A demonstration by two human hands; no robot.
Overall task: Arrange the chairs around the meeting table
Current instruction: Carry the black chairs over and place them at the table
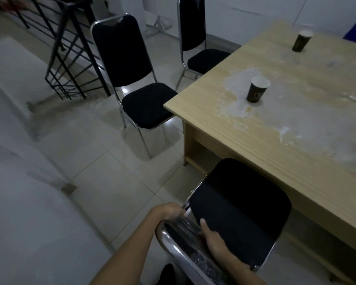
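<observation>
A black padded chair with a chrome frame stands right below me, its seat reaching partly under the long side of the wooden meeting table. My left hand grips the chrome top rail of its backrest at the left corner. My right hand holds the backrest, thumb lying on the black pad. A second black chair faces the table's short end, its seat touching the corner. A third black chair stands farther back at the same end.
Two dark paper cups stand on the table amid white smears. A black metal stair railing runs at the upper left beside a stairwell drop. Pale floor tiles stretch left of the table.
</observation>
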